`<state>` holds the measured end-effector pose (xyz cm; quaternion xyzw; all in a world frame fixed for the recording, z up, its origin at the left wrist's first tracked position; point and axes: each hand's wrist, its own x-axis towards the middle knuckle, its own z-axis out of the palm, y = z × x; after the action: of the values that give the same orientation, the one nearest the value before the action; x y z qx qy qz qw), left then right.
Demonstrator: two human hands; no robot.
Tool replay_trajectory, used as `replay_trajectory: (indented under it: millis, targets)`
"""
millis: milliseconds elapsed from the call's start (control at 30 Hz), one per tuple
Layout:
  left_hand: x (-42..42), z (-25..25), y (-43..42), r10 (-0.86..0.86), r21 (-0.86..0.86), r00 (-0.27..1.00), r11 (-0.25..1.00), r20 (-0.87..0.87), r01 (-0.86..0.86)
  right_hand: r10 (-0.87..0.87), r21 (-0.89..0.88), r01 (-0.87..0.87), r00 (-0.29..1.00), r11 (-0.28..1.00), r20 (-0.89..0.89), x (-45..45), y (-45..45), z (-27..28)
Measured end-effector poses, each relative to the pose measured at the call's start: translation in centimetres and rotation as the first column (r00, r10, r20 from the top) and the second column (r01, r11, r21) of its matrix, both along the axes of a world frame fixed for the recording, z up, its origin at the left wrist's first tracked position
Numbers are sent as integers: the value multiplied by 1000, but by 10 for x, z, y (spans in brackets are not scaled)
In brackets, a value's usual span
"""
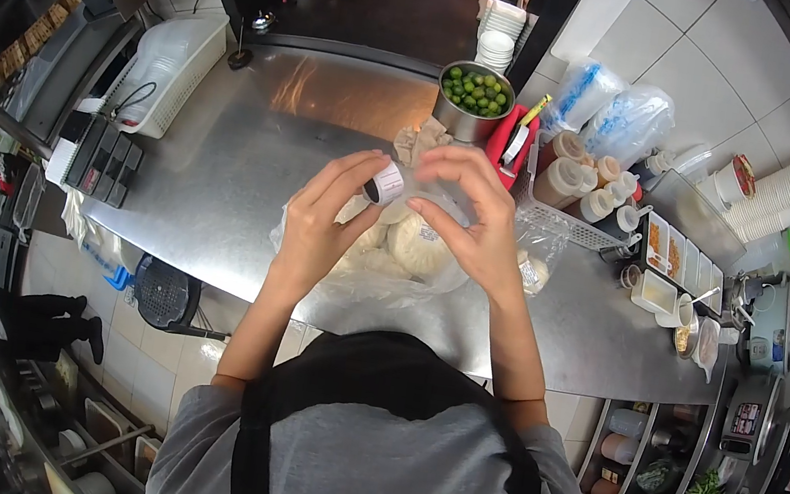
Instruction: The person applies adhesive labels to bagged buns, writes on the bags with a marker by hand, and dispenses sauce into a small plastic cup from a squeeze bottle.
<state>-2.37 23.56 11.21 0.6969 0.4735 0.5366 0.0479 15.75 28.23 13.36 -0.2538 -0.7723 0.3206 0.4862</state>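
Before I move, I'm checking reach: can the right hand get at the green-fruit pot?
Probably yes: the right hand looks empty, and the pot stands open just beyond it, seemingly unblocked.

Gry tee (414, 472), blk apron (373, 370)

This is a commercial food kitchen: a long stainless-steel table (228, 143), a metal pot (461, 125) of small green fruit (478, 89) at its far side, bottles (560, 181) crowded in a white basket (569, 228) on the right, stacked white tubs (777, 205) farther right, a tiled wall (732, 42), and the person's black apron (368, 370).
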Motion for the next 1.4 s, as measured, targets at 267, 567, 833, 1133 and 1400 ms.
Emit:
replay_trajectory:
  millis: [267, 567, 833, 1133, 1400]
  targets:
    - [6, -1, -2, -56, -86, 985, 994, 163, 70, -178, 263, 162, 983, 951, 38, -8, 2, -7]
    - [3, -4, 3, -73, -32, 995, 997, 70, 76, -50, 25, 50, 999, 998, -20, -6, 7, -8]
    - [1, -3, 4, -40, 3, 999, 999, -26, 40, -182, 285, 125, 966, 950, 183, 2, 7, 2]
    - [3, 2, -1, 6, 43, 991, 999, -135, 0, -288, 418, 175, 931, 892, 224, -2, 1, 9]
    - [6, 6, -4, 38, 70, 986, 997, -161, -27, -335, 466, 204, 916, 861, 219, -7, -1, 8]
